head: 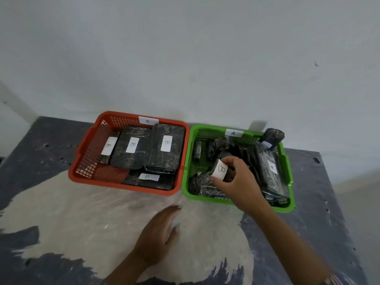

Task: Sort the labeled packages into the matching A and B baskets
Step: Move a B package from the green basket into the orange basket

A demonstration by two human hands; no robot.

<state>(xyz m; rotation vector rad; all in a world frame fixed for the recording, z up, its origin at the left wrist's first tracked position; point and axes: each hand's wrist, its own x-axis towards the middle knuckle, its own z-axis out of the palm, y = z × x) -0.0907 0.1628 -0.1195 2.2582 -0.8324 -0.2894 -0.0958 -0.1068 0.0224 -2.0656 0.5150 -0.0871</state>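
Observation:
The red basket (82,161), tagged B, holds several black wrapped packages with white B labels. Beside it on the right, the green basket (186,182), tagged A, is filled with several more black packages. My right hand (236,179) reaches into the green basket and grips a small black package with a B label (219,169), lifted a little above the pile. My left hand (158,233) rests flat on the table in front of the baskets, fingers straight, holding nothing.
The baskets stand side by side against a white wall (185,58) at the back of a worn grey and beige table (82,212). One black package (273,137) leans over the green basket's far right corner.

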